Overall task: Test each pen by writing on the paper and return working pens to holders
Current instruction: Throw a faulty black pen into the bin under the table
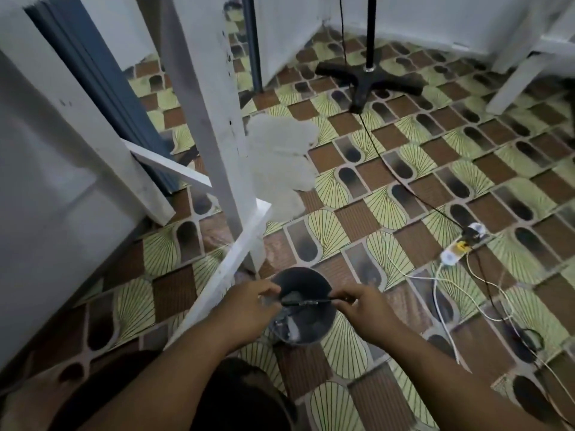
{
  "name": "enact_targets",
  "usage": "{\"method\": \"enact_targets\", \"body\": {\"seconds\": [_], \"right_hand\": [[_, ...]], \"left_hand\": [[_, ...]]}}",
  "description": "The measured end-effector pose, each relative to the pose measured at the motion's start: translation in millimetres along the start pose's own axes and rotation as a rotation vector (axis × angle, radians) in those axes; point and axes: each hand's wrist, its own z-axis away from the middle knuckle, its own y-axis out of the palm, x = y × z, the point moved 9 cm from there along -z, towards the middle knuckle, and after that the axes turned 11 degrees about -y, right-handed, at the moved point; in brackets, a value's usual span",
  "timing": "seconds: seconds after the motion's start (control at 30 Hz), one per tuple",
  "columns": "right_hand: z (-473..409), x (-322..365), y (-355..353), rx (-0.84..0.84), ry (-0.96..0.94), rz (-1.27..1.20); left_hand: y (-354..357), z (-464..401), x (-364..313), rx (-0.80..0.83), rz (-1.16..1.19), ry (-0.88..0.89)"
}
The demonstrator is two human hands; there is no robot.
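Both hands low over a dark bin (303, 276) on the patterned floor (404, 169). Left hand (249, 301) pinches one end of a thin black pen (306, 302); right hand (362, 303) pinches the other, each grip narrow on it. Pen level, held above the bin's mouth. White frame leg (211, 119) far left of the bin. Power strip (457, 248) with white cables (445, 293) to the right. Black stand base (368, 77) far off.
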Motion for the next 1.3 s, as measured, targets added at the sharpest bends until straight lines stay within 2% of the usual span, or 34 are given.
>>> {"method": "enact_targets", "body": {"seconds": [0.3, 0.53, 0.73, 0.97, 1.1, 1.23, 1.3], "right_hand": [[5, -49, 38, 0.049, 0.176, 0.062], [11, 5, 13, -0.107, 0.033, 0.001], [15, 146, -31, -0.241, -0.311, -0.062], [81, 363, -97, -0.413, -0.869, -0.1], [127, 463, -105, -0.41, -1.094, -0.134], [175, 565, -80, -0.376, -1.305, -0.146], [194, 612, -58, -0.308, -1.383, -0.183]], "left_hand": [[-10, -1, 9, -0.045, 0.02, 0.003], [-33, 27, -2, -0.174, 0.02, 0.07], [-92, 99, -51, -0.403, 0.084, 0.257], [-183, 286, -108, -0.773, 0.068, 0.61], [-222, 387, -108, -0.953, 0.082, 0.739], [-268, 494, -72, -1.13, 0.159, 0.743], [-290, 541, -44, -1.225, 0.178, 0.701]]}}
